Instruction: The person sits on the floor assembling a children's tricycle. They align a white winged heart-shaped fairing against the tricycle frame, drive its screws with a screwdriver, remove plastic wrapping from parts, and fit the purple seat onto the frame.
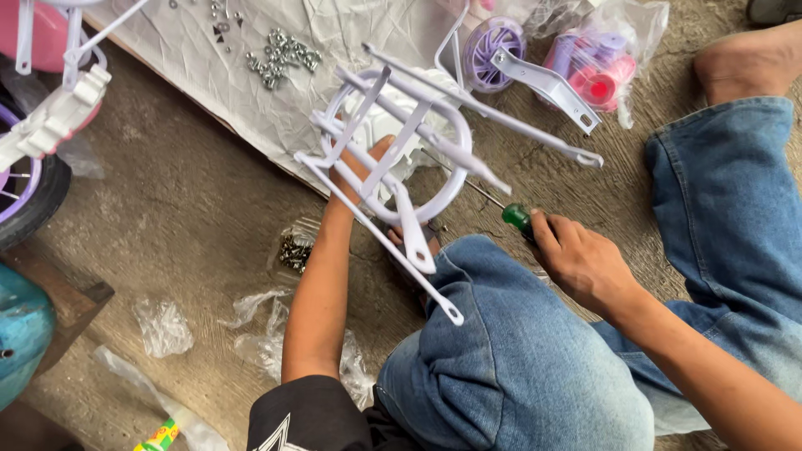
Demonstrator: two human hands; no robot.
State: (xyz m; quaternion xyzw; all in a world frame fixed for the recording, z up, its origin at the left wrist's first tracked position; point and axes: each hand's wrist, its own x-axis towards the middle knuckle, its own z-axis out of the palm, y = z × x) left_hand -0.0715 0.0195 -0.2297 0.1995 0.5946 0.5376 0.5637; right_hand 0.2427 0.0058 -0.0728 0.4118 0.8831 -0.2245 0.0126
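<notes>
I'm sitting low on a rough grey concrete floor (184, 209), all scuffed and dusty, with flat daylight falling evenly over it. A crinkled white sheet (251, 108) is lying across the far side, with a pile of loose nuts (280, 57) sitting on it. Crumpled clear plastic bags (163, 326) are lying about on the near left. A dark wooden block (67, 301) is poking in at the left edge.

Soft even daylight, sharp focus
</notes>
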